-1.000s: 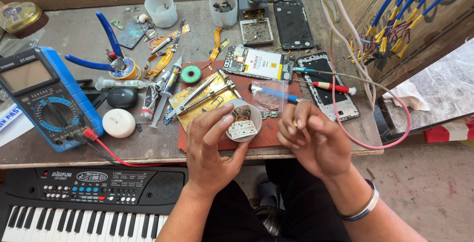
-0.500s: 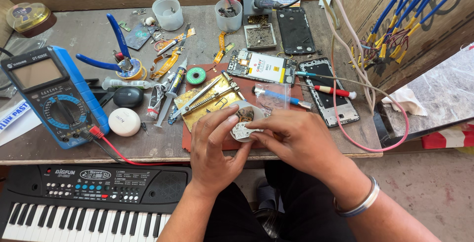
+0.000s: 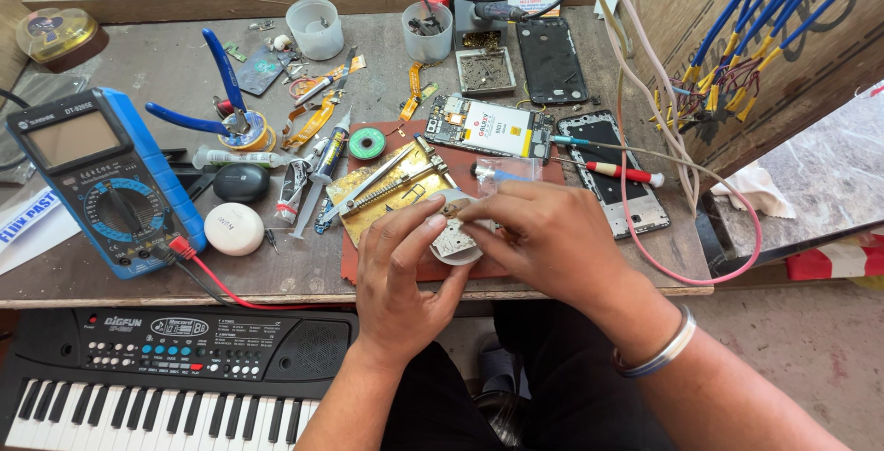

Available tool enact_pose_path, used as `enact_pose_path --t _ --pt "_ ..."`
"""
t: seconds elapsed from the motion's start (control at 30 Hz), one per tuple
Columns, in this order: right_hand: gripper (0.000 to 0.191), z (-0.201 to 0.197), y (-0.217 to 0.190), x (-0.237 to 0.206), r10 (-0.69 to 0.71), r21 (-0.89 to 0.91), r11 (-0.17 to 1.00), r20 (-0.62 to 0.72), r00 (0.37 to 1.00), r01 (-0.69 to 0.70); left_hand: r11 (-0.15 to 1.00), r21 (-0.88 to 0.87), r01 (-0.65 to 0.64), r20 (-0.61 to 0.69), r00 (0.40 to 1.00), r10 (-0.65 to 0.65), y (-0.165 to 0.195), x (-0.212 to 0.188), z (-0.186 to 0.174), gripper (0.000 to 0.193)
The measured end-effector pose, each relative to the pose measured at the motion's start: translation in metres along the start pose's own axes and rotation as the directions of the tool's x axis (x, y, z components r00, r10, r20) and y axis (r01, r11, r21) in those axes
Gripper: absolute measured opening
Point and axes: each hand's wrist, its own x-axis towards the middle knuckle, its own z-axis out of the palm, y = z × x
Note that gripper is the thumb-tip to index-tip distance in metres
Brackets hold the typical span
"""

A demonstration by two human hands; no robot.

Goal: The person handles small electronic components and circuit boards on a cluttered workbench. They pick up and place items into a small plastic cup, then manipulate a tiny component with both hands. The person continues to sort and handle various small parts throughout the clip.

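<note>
— What is held by the hands?

— A small round white part point(image 3: 453, 241) with a little circuit board in it is held between both hands. The left hand point(image 3: 401, 271) is curled under and beside it, and the part is pinched by the left thumb and fingertips point(image 3: 433, 224). The right hand point(image 3: 543, 239) is laid over it from the other side, and its edge is pressed by the right fingertips point(image 3: 471, 216). Both hands are closed on the part, not let go.

— What is seen under the fingers?

— A reddish-brown mat point(image 3: 368, 262) is spread on the wooden table point(image 3: 166, 64), right below the fingers. Just past the left fingertips, a gold-coloured metal clamp plate point(image 3: 391, 184) is lying on the mat.

— And past the right fingers?

— A small clear plastic bag point(image 3: 506, 173) is seen just beyond the right knuckles. A little farther, an opened phone board point(image 3: 488, 127) and a red-handled screwdriver point(image 3: 619, 173) are placed.

— What is kept out to the left of the fingers?

— A blue meter point(image 3: 101, 184) is set well apart from the left hand, with a white round case point(image 3: 234, 228) between. A black toy keyboard point(image 3: 147, 368) is found below the left wrist side, off the table.
</note>
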Motion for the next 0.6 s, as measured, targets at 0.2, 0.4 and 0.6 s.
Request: enact_pose_path --t 0.2,0.4,0.6 --pt "0.023 -0.015 -0.001 0.01 -0.034 -0.023 0.999 0.261 0.965 0.041 1.0 -0.007 -0.01 0.013 1.0 0.01 0.001 0.001 -0.001 0.073" --pt "0.022 -0.015 0.002 0.019 -0.127 -0.139 0.976 0.252 0.959 0.166 1.0 -0.001 -0.001 0.005 1.0 0.001 0.002 0.002 0.001 0.073" --pt "0.013 -0.013 0.008 0.022 -0.219 -0.208 0.948 0.127 0.967 0.242 1.0 0.017 -0.002 0.003 1.0 0.002 0.003 0.003 0.0 0.073"
